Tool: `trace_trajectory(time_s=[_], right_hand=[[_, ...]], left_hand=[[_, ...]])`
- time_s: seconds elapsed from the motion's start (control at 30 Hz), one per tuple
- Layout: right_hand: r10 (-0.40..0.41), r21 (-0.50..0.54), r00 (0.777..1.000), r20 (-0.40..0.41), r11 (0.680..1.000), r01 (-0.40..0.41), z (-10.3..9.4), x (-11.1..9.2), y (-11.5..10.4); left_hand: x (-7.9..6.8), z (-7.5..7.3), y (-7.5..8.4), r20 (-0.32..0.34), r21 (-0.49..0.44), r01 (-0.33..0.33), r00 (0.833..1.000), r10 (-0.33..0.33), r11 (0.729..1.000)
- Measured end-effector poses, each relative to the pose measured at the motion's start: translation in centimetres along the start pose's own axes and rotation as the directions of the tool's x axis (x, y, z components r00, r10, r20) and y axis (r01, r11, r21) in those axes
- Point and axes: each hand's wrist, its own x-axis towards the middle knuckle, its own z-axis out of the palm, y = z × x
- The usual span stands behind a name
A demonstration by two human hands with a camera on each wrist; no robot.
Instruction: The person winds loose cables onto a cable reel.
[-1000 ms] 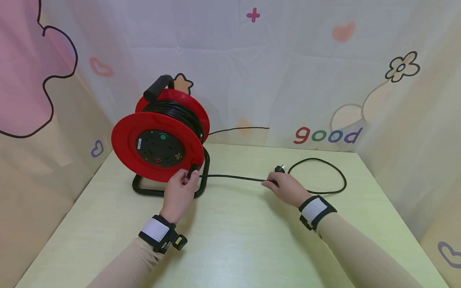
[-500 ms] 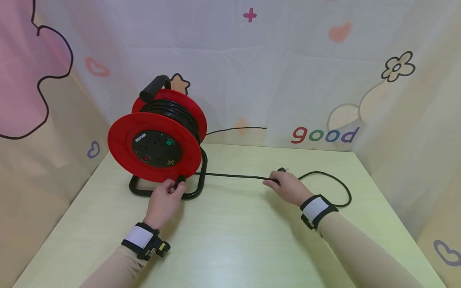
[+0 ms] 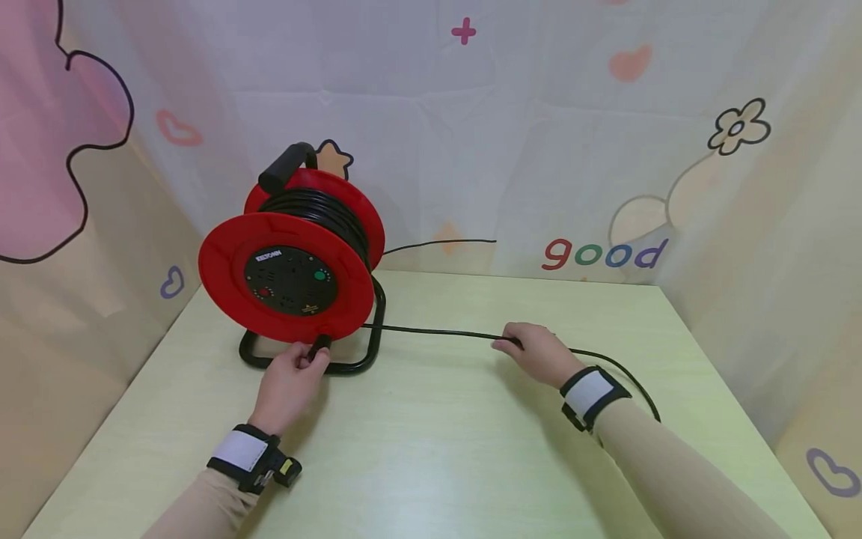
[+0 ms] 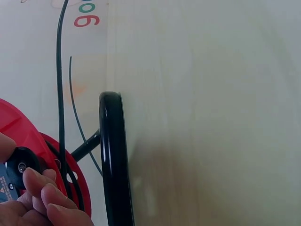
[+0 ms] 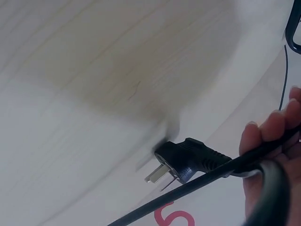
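Observation:
A red cable reel (image 3: 218, 281) wound with black cable stands at the left of the table on a black tube frame (image 3: 381, 322). My left hand (image 3: 286, 389) pinches the black crank knob (image 3: 319, 345) low on its front disc; the left wrist view shows this knob (image 4: 21, 165) between thumb and fingers. The black cable (image 3: 438, 332) runs from the reel across to my right hand (image 3: 542, 355), which grips it. In the right wrist view, a black plug (image 5: 181, 160) with metal pins hangs beside the cable near the fingers.
The reel's black carrying handle (image 3: 286, 168) sits on top. A pale wood-look table (image 3: 431, 449) lies under both hands. A printed curtain (image 3: 417, 150) encloses the back and sides. The cable's free length (image 3: 622, 368) trails past the right wrist.
My left hand has moved left and down with the knob, turning the reel's front disc clockwise. The cable loop at right has shrunk and drawn towards the right hand, which stays nearly in place.

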Motion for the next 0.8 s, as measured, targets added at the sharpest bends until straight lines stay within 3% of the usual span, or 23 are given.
trace_trajectory(time_s=[0.43, 0.57, 0.8], right_hand=[[0.035, -0.122, 0.998, -0.047, 0.992, -0.04, -1.6, -1.3, 3.7], [0.017, -0.135, 0.998, -0.06, 0.991, -0.025, -1.9, -1.6, 4.2], [0.061, -0.153, 0.996, -0.061, 0.986, -0.07, -2.8, -2.5, 5.6]], left_hand=[[0.3, -2.2, -2.1, -0.052, -0.003, 0.068, 0.996, -0.068, 0.998], [0.3, -2.9, -2.2, -0.042, 0.014, 0.077, 0.996, -0.077, 0.997], [0.2, -3.8, -2.1, -0.054, 0.02, 0.092, 0.994, -0.091, 0.996]])
